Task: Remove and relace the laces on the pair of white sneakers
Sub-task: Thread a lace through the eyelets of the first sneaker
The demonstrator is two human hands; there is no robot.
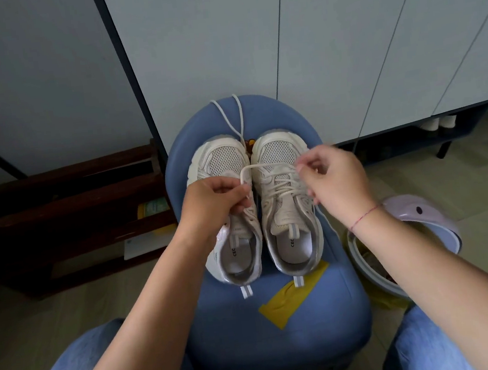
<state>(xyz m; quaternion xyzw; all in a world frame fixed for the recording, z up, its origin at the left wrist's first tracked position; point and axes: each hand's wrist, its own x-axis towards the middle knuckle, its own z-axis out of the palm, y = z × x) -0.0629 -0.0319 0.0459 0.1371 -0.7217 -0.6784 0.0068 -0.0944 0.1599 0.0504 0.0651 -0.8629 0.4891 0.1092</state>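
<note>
**Head view: lace stretched between both hands above the pair**

1. Position of work. The left sneaker (225,162) and right sneaker (285,210) stand side by side on a blue stool (285,347), toes pointing away from the person. This probably keeps both eyelet rows facing up and within reach.
2. Left hand (211,200). Its fingers are curled and pinch one end of the stretched lace (268,165) over the left sneaker's tongue.
3. Right hand (336,177). Thumb and forefinger pinch the other end above the right sneaker, and the other fingers are loosely curled.
4. Lace status. The right sneaker shows crossed lacing. The left hand hides the left sneaker's eyelets.
5. A loose lace (236,118) lies beyond the toes, probably kept clear of the work.
</note>
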